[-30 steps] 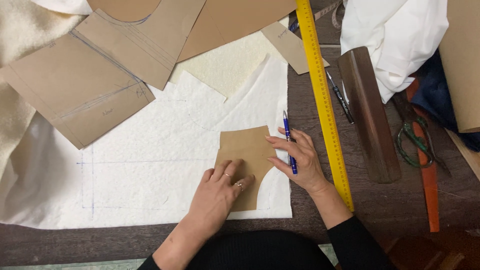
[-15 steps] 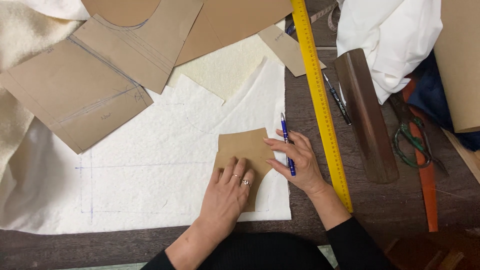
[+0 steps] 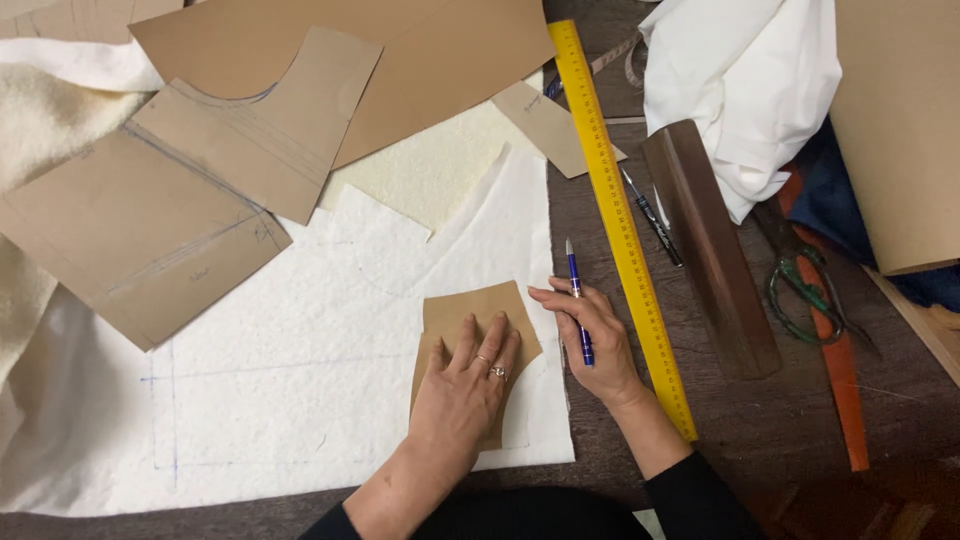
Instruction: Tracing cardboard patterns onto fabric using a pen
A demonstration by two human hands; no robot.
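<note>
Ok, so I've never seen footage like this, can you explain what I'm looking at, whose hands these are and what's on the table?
This is one camera worn on a person's head, looking down at their own two bare hands on a dark wooden table. The left hand presses a small brown paper pattern piece flat on white fleecy fabric. The right hand holds a blue pen beside it. Around them lie larger brown pattern pieces, a yellow ruler, a wooden block, scissors and white cloth.

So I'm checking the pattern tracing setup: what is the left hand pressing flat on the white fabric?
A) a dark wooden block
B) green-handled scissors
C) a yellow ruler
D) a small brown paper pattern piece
D: the left hand lies flat on the small brown paper pattern piece on the white fabric.
</note>
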